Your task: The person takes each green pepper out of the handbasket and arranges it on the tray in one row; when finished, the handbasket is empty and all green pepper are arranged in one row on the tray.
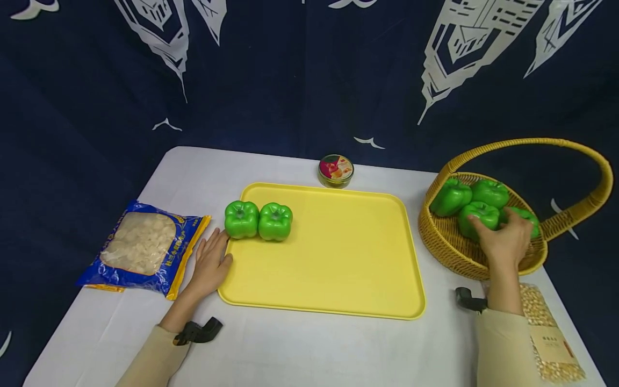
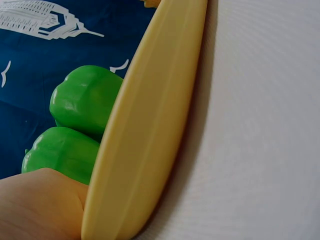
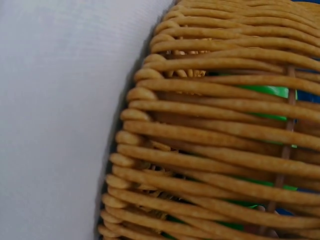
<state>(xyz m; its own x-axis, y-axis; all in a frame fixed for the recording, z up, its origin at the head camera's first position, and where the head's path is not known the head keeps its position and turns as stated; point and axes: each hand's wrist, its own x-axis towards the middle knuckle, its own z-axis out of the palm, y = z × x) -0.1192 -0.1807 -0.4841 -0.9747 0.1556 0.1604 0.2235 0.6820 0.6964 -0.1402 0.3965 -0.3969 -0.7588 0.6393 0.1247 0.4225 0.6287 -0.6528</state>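
Right sleeve (image 1: 505,349) — then fingers (image 1: 515,219), apparently against green peppers (image 1: 483,210).

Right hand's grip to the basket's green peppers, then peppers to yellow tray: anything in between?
Nothing visible between the right hand's grip and the green peppers; it's at them. Toward the yellow tray, the basket's left wall stands in the way; past that, nothing visible.

The person wears a long, plain, pale beige left sleeve (image 1: 153,357) and a matching right sleeve (image 1: 506,349), with a curved black left wrist mount (image 1: 203,330), blunt at its outer end, and a similarly black, rounded right wrist mount (image 1: 469,300), each right by the sleeve's end, and bare hands (image 1: 211,264).
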